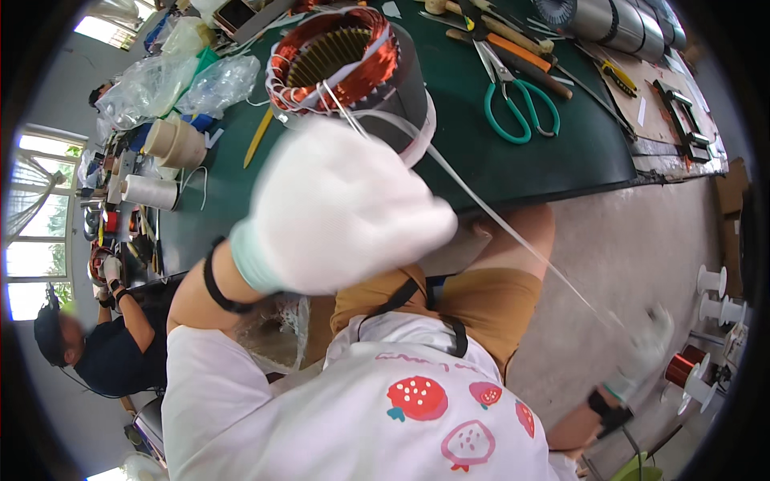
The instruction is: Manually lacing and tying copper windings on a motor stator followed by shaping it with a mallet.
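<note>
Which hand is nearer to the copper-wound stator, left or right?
Left. The left hand is just in front of the copper-wound stator; the right hand is far off to the lower right, out past the edge of the green tabletop.

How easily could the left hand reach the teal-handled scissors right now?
Probably yes: the scissors lie uncovered on the green tabletop, ahead and to the right of the left hand. Only a white cord, slanting between the two, looks to be in the way.
</note>
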The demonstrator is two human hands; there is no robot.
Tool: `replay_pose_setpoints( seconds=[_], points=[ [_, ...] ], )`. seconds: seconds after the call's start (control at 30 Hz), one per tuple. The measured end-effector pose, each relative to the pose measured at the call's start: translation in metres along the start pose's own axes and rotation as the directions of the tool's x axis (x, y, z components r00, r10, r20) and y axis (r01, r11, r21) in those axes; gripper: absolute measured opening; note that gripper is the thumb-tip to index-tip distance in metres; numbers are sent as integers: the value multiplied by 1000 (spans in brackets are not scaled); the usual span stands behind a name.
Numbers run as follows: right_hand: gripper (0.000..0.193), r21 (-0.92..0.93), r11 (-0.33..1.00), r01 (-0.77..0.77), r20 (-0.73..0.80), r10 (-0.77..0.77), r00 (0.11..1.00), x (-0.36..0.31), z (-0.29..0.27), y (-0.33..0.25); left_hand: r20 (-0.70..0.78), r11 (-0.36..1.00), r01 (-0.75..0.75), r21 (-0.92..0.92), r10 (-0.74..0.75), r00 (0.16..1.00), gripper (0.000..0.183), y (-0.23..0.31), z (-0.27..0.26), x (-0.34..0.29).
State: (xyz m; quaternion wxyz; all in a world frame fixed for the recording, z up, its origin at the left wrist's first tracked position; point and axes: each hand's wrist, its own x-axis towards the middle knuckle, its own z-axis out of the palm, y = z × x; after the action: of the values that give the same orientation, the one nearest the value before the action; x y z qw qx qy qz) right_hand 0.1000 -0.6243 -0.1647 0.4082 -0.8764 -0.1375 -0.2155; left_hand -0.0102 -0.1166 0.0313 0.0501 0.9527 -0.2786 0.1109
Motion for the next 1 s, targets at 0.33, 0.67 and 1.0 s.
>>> replay_pose_setpoints(
  seconds=[0.33,0.67,1.0],
  points=[
    [9,607,580,543,491,-811,317,64,168,-299,27,978,91,-188,-87,996,18,-13,3,5],
    [18,628,681,376,637,-728,254,30,190,-281,246,989,84,-122,-52,968,35,-4,36,-4],
    [14,578,359,-733,636,-761,129,24,181,-275,214,975,219,-42,-205,955,19,16,54,-2]
  ],
)
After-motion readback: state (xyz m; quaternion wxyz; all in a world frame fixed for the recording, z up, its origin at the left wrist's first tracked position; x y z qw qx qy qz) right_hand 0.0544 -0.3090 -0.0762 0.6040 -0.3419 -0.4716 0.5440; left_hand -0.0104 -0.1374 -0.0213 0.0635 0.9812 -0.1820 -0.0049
